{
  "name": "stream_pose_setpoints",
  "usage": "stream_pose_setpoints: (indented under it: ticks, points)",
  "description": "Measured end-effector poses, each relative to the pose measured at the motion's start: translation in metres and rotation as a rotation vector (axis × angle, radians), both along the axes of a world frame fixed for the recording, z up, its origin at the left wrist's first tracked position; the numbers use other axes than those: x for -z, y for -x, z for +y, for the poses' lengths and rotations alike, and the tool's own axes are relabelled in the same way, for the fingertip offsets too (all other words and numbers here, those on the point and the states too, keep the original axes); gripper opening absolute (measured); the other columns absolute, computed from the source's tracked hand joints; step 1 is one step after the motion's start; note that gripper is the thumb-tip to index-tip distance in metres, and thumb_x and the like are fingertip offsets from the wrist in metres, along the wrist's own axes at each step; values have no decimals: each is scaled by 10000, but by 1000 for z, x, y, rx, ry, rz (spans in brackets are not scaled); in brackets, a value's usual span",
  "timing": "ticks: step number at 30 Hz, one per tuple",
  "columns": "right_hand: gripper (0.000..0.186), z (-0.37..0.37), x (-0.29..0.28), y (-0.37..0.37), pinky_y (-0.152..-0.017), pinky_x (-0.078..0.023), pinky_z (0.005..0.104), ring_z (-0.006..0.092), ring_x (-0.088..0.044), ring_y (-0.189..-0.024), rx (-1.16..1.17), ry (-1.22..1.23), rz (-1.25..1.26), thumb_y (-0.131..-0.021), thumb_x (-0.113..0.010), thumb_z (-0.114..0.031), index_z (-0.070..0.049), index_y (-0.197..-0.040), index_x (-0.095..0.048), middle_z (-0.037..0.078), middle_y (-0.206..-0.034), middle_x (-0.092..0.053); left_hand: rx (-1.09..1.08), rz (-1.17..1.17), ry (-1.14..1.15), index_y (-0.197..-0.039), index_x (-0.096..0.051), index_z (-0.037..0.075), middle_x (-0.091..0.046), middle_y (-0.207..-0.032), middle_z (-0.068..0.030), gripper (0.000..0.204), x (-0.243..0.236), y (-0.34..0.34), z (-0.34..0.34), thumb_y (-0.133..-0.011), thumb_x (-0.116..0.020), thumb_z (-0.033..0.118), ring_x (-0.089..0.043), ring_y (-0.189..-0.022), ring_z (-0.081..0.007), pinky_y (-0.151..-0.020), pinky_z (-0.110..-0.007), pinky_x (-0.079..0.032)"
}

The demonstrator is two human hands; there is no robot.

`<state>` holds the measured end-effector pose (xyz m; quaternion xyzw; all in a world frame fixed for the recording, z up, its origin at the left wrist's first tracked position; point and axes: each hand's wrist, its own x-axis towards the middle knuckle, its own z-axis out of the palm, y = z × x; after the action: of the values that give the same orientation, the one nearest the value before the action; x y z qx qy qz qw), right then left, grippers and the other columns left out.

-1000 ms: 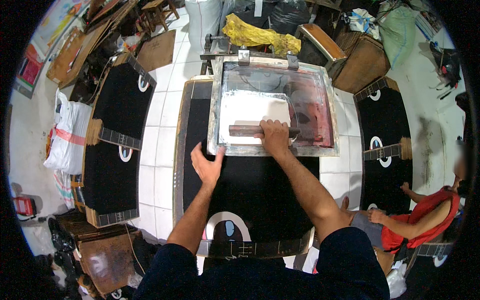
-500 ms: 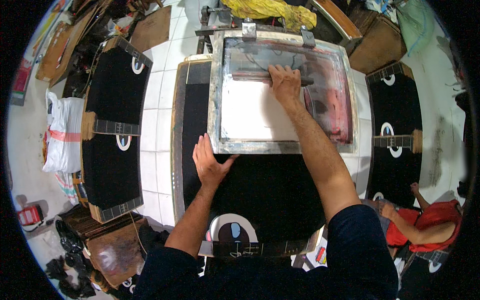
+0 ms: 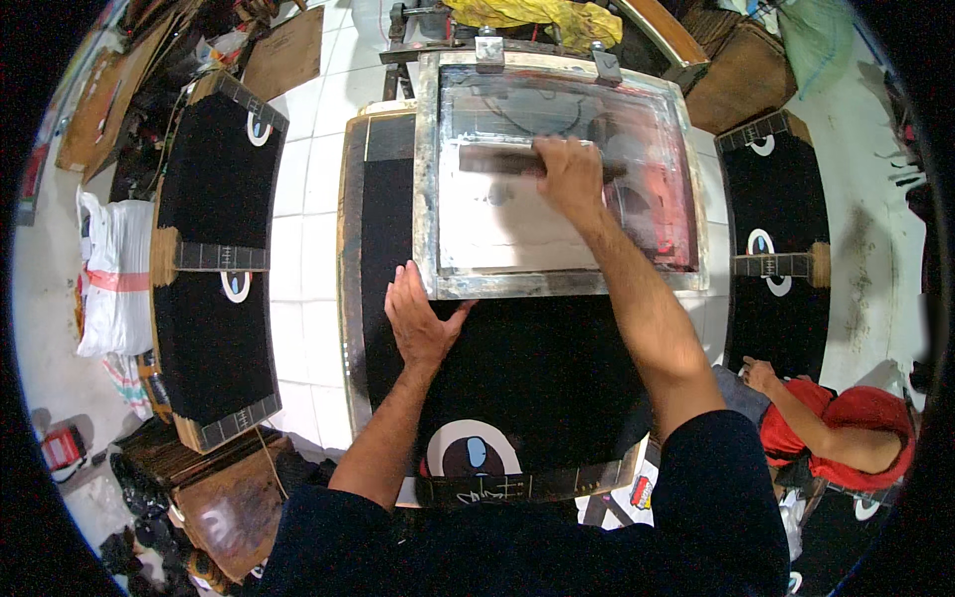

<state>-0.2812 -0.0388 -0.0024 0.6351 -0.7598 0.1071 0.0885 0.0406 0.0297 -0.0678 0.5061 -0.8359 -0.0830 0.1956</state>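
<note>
A screen printing frame [image 3: 557, 287] lies flat over a board covered in black fabric [image 3: 517, 368], held at its far edge by two metal clamps. My right hand [image 3: 572, 179] grips a squeegee [image 3: 497, 157] on the mesh, near the far part of the screen; both are slightly blurred. White ink covers the left of the mesh [image 3: 487, 234], with red stains along the right. My left hand [image 3: 423, 323] rests with fingers spread at the frame's near left corner, thumb along its near edge. Below it, a printed eye [image 3: 475, 453] shows on the black fabric.
Stacked boards with black fabric and printed eyes stand at the left [image 3: 214, 318] and right [image 3: 781, 199]. A person in red [image 3: 846, 438] is at the lower right. A yellow cloth [image 3: 542, 20] lies behind the clamps. A white sack [image 3: 119, 274] leans at the far left.
The squeegee has stayed near the far part of the screen, while the white mesh area now looks greyer, with a faint dark mark. The person in red has leaned forward.
</note>
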Motion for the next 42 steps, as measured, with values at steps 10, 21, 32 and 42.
stream_pose_setpoints:
  ticks: [10,21,32,42]
  points:
    - [245,35,2,-22,-843,-467,446,284,-636,-985,22,58,-9,-820,-773,-198,-125,-1022,-656,51,-988,-659,22,-14,62,-1568,-253,-57,-363,-1558,-250,1143,5,0,1,-828,-791,627,-338,-1486,-383,-1211,-564,-294]
    - [272,124,1,-74,-890,-459,435,266,-620,-951,40,38,-34,-787,-700,-54,-134,-1047,-679,40,-968,-654,13,340,-125,-1582,-259,-76,-389,-1592,-300,1291,3,4,-12,-651,-942,502,-405,-1478,-397,-1265,-562,-187]
    - [279,115,-15,-58,-932,-436,469,283,-643,-1007,21,55,-140,-773,-759,-70,-131,-1039,-699,48,-965,-698,105,671,12,-1547,-386,-50,-461,-1549,-280,1080,22,7,-5,-675,-969,204,-484,-1419,-417,-1172,-483,-405]
    - [380,104,-37,-35,-876,-452,485,309,-657,-1011,-82,-164,-223,-778,-838,-220,-121,-1116,-695,73,-1010,-722,142,642,36,-1546,-356,-67,-421,-1539,-339,997,24,7,-6,-764,-917,194,-453,-1420,-477,-1172,-517,-404]
